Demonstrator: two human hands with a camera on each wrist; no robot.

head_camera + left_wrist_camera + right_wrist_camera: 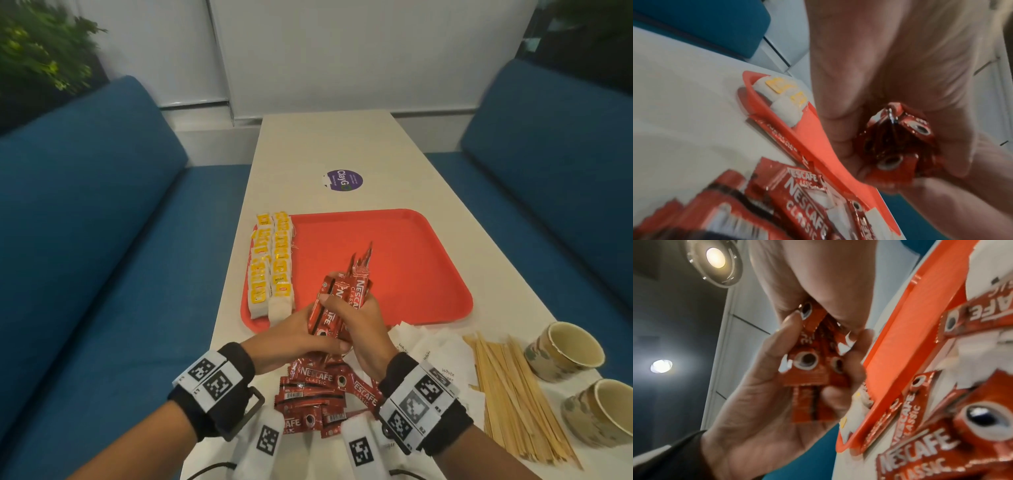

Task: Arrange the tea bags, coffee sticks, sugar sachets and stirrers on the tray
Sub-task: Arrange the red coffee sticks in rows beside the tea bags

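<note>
1. Nearest the person, a loose heap of coffee sticks lies on the table between the two wrists, none of them on the tray yet; white sugar sachets lie just right of the heap, partly under it

2. Right of those, the wooden stirrers are fanned out on the table, with two paper cups beside them; both groups look untouched

3. Just above the heap, both hands hold one bundle of coffee sticks: the left hand cups its lower end with fingers curled round it, the right hand wraps its side, thumb across the front. The left wrist view shows the bundle's ends bunched inside curled fingers

4. The bundle's top leans out over the near edge of the red tray, but the sticks splay unevenly, so I judge the step in hand to be squaring them up before laying them down

5. Farther out, the tea bags already sit in two neat rows along the tray's left side; the rest of the tray floor is bare

6. The next move likely calls for tapping the ends flush, then lowering the bundle flat beside the tea bags, parallel to them, without nudging those rows, and leaving room to the right for sachets and stirrers
</note>
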